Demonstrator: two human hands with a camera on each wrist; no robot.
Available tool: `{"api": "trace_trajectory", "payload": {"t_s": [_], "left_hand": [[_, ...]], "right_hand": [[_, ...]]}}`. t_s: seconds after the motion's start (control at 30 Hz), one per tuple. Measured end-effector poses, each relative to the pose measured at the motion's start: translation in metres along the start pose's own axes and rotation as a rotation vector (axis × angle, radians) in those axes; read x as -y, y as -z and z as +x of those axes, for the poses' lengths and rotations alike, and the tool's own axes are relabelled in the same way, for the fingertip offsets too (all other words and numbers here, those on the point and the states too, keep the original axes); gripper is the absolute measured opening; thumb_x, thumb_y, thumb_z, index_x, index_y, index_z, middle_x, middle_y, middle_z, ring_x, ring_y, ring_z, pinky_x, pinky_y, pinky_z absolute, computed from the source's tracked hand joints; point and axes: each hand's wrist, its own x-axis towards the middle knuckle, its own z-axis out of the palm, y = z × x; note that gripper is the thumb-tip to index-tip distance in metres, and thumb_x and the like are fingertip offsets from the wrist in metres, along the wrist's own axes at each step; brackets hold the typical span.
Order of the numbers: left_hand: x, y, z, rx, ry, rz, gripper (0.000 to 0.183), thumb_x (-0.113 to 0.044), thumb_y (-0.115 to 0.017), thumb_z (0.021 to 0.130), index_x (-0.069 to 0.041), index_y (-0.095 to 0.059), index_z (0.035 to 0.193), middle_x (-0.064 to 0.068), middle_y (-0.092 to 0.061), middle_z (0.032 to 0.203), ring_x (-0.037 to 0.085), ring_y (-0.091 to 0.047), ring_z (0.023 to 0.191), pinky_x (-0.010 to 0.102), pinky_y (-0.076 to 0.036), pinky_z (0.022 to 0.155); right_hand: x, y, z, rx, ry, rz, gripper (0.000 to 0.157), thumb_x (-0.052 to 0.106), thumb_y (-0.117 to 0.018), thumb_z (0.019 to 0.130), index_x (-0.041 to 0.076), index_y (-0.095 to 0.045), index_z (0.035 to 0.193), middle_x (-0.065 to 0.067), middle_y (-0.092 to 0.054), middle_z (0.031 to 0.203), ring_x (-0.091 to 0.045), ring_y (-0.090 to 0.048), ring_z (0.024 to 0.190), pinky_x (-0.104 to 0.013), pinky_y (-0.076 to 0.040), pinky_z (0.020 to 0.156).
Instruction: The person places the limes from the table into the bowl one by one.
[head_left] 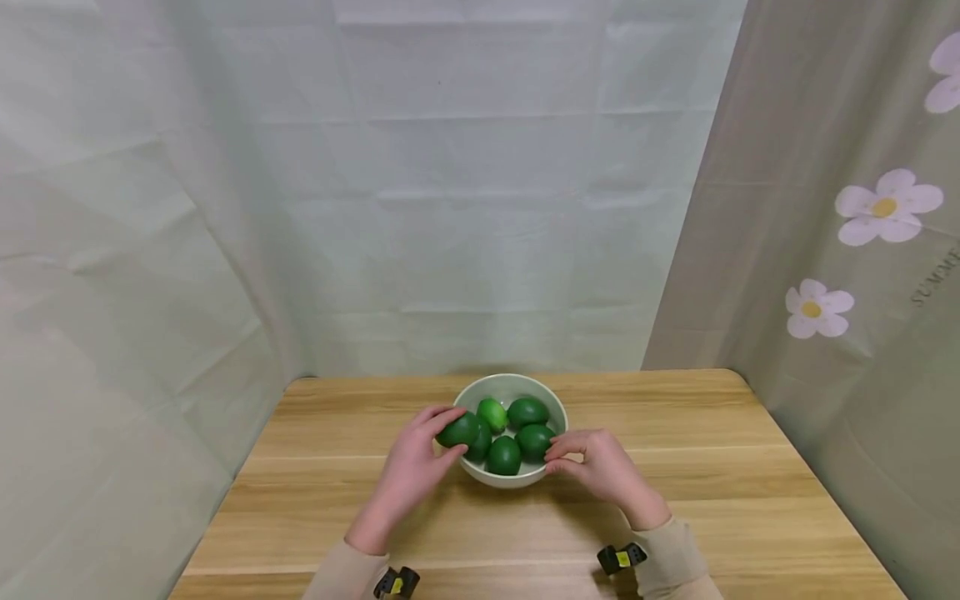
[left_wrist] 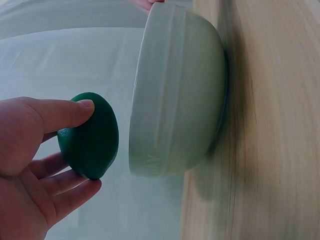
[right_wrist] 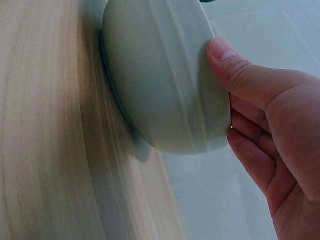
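Note:
A pale green bowl [head_left: 499, 480] stands upright on the wooden table and holds several green fruits. One is a smaller, brighter green fruit [head_left: 492, 414] at the back; the others, like the front one [head_left: 503, 456], are dark green. My left hand [head_left: 414, 457] holds a dark green, lemon-shaped fruit [left_wrist: 90, 135] between thumb and fingers. In the left wrist view that fruit is apart from the bowl, just above its rim level; from the head it overlaps the left rim. On the opposite side, my right hand [head_left: 596, 463] pinches the bowl's rim [right_wrist: 220, 85], thumb outside.
The wooden table [head_left: 315, 500] reaches out on both sides of the bowl. Pale cloth [head_left: 480, 208] hangs behind its far edge, and a flowered curtain [head_left: 862, 375] hangs at the right. A small black device [head_left: 621, 558] is strapped at the right wrist.

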Motion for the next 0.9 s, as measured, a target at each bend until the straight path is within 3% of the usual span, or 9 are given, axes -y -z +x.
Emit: {"api": "trace_trajectory", "payload": {"t_s": [0.27, 0.63, 0.9], "left_hand": [[-0.005, -0.009, 0.006, -0.002, -0.043, 0.026, 0.053, -0.01, -0.091, 0.087, -0.011, -0.073, 0.137, 0.009, -0.066, 0.139, 0.031, -0.065, 0.127, 0.049, -0.055, 0.108], [-0.013, -0.026, 0.017, 0.038, -0.039, 0.001, 0.05, -0.011, -0.089, 0.089, -0.011, -0.073, 0.137, 0.01, -0.065, 0.139, 0.032, -0.064, 0.128, 0.051, -0.054, 0.11], [-0.016, -0.041, 0.028, 0.055, -0.073, 0.044, 0.051, -0.014, -0.09, 0.09, -0.012, -0.073, 0.138, 0.008, -0.065, 0.138, 0.029, -0.066, 0.124, 0.049, -0.055, 0.108]], "right_hand": [[0.001, -0.001, 0.0, -0.003, 0.0, 0.0, 0.012, 0.021, -0.091, 0.084, 0.015, -0.086, 0.093, 0.009, -0.081, 0.101, -0.019, -0.076, 0.106, -0.045, -0.062, 0.097], [0.0, -0.001, 0.0, 0.001, 0.001, 0.003, 0.012, 0.021, -0.091, 0.084, 0.015, -0.086, 0.093, 0.009, -0.08, 0.101, -0.019, -0.076, 0.106, -0.044, -0.062, 0.097], [-0.002, -0.001, 0.0, 0.002, 0.002, 0.005, 0.013, 0.023, -0.09, 0.085, 0.015, -0.086, 0.094, 0.009, -0.08, 0.102, -0.018, -0.076, 0.106, -0.044, -0.062, 0.097]]}}
